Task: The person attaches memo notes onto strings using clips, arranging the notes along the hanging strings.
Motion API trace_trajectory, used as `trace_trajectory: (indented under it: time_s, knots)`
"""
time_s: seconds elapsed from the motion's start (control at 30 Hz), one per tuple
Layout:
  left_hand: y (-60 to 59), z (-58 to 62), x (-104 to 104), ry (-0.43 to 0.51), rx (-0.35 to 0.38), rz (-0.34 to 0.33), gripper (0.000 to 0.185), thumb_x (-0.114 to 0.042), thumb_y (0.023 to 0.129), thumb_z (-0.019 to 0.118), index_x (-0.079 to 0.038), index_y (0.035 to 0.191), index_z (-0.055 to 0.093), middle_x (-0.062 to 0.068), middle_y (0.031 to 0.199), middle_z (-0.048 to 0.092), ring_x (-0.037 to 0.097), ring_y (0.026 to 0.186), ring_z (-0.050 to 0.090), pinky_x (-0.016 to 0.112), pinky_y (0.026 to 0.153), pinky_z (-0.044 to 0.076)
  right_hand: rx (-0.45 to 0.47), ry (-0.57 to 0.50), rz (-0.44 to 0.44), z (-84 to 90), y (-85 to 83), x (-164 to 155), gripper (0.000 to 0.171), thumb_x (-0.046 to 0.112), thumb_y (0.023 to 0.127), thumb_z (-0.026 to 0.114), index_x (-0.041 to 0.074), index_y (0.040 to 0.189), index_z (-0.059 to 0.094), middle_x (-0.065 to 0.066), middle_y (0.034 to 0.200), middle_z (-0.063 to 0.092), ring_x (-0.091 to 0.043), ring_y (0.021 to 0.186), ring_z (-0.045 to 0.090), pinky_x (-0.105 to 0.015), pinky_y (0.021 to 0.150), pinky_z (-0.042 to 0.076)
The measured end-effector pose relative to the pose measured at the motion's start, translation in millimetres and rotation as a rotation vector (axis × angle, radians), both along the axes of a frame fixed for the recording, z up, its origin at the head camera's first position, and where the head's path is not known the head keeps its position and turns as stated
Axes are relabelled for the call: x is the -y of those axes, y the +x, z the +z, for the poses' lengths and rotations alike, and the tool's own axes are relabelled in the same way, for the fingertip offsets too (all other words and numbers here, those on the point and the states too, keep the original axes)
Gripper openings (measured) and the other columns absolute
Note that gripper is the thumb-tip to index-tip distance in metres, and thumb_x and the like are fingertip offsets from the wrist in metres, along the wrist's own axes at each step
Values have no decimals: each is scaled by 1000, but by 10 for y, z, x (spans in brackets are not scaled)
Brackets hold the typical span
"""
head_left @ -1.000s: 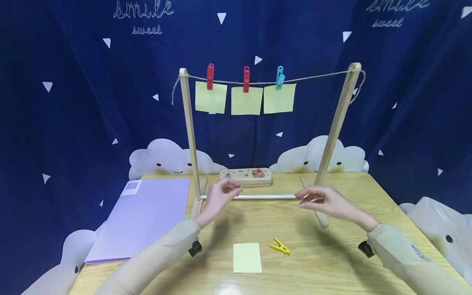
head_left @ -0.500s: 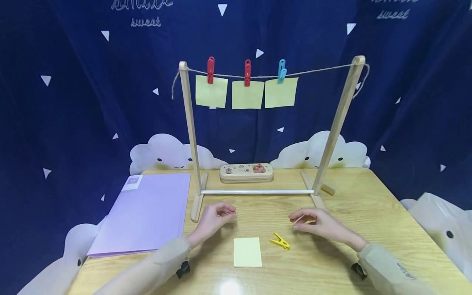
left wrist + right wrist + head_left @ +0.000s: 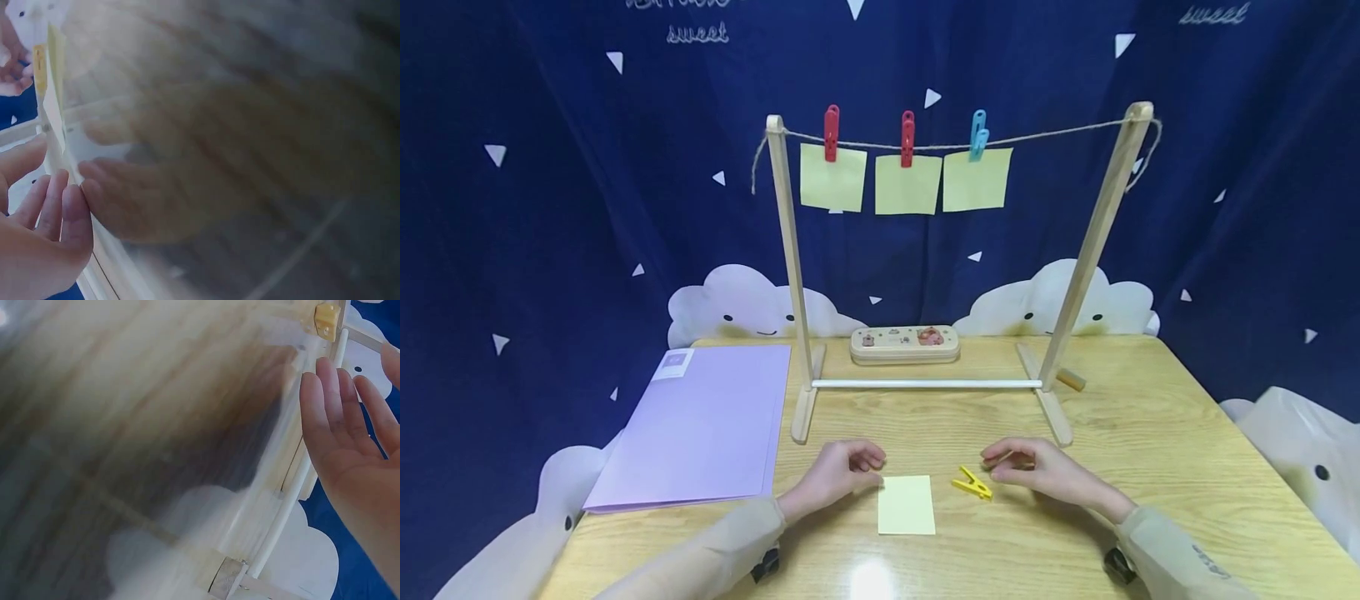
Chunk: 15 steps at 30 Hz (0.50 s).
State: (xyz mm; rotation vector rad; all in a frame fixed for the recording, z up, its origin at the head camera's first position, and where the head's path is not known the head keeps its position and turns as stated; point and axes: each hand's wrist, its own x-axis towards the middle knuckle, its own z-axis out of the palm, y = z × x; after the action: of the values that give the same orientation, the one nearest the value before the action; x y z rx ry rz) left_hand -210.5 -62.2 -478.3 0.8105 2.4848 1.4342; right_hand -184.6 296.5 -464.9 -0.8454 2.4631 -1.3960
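A pale yellow paper note [image 3: 907,506] lies flat on the table near its front. My left hand [image 3: 838,477] is at the note's upper left corner, its fingers loosely bent; whether they touch the paper I cannot tell. Just right of the note is a yellow clothespin [image 3: 973,483], lying on its side. My right hand [image 3: 1037,471] hovers beside the clothespin, thumb and fingers apart, nothing between them. In the left wrist view the left hand [image 3: 53,231] has its thumb below the note [image 3: 55,106], away from the other fingers. The right hand [image 3: 356,425] shows relaxed fingers in the right wrist view.
Behind the hands stands a wooden frame [image 3: 1093,242] with a string [image 3: 1052,133]. Red clothespins [image 3: 831,133] and a blue clothespin [image 3: 978,137] hold three notes [image 3: 832,179] on it. A purple folder [image 3: 700,425] lies left, a pencil case [image 3: 905,345] at the back.
Both hands have come down and toward me from the frame's crossbar, the left to the note and the right to the yellow clothespin. The head view has tilted down slightly.
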Motion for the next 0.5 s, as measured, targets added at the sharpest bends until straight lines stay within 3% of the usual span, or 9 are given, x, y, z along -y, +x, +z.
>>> trace_trajectory:
  time_s: [0.23,0.5]
  knots:
    - [9,-10,-40,-109,-93,-31,23,-6,77,81,0,98,71,12,89,71,19,80,63,20,71,52,21,5,6,-22,4,17,33,16,97,63,-5,123,62,-25,120,68,-3,98,68,-21,87,56]
    - [-15,-30,-57,-171,-115,-40,16,-8,76,82,-4,87,71,5,82,66,9,75,55,15,68,46,36,27,-9,-52,10,50,37,19,96,65,-4,124,62,-22,120,69,-1,97,67,-19,87,55]
